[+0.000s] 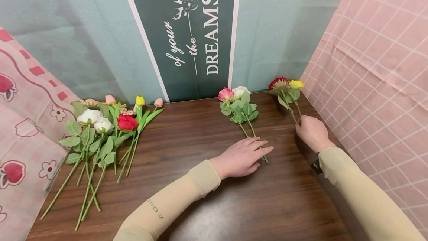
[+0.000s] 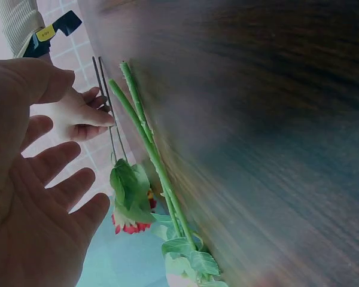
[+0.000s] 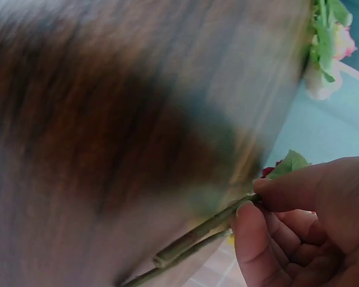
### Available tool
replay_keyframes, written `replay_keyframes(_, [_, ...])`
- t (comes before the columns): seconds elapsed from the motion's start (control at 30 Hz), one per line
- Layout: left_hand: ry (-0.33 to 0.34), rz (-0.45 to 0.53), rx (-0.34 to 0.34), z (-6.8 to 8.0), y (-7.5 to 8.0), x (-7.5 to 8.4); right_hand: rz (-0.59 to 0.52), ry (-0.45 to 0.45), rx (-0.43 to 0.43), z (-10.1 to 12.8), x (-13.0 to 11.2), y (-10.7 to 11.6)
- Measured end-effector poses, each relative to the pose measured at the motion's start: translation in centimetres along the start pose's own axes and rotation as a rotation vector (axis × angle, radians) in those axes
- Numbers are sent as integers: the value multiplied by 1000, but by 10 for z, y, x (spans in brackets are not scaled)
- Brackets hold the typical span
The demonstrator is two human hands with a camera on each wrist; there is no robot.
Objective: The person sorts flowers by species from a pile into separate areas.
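Observation:
At the right side of the table, my right hand [image 1: 312, 132] pinches the stems of a dark red flower [image 1: 278, 84] and a yellow flower [image 1: 296, 84]. Close up in the right wrist view, thumb and forefinger meet on a green stem [image 3: 206, 230], and a second stem runs just under it. My left hand [image 1: 239, 157] hovers over the lower stems of a pink rose [image 1: 226, 94] and a white rose [image 1: 240, 91], its fingers spread and relaxed. Seen from the left wrist, it grips nothing, and the two rose stems [image 2: 152, 149] lie beside it on the wood.
A pile of artificial flowers lies at the left of the brown table [image 1: 180, 129]: white roses [image 1: 89, 116], a red rose [image 1: 127, 122] and tulips [image 1: 140, 101]. Pink grid cloth [image 1: 378, 55] borders the right; a teal printed cloth [image 1: 274, 29] hangs behind.

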State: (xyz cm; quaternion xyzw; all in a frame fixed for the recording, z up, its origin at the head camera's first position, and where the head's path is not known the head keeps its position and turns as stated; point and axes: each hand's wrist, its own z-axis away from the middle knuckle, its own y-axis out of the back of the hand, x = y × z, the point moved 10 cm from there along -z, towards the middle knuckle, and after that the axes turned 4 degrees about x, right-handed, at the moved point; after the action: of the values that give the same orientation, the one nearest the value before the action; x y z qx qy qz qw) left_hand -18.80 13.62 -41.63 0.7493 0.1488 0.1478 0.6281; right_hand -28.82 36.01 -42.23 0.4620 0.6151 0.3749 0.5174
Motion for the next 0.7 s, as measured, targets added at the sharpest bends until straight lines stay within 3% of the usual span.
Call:
replay_keyframes(0.3, [29, 47, -37, 8, -5, -7, 7, 4, 4, -2, 5, -10])
replay_keyframes(0.53, [26, 43, -21, 11, -3, -11, -3, -6, -10, -4, 7, -13])
replay_keyframes(0.7, [36, 49, -12, 15, 0, -18, -9, -6, 59, -4, 1, -2])
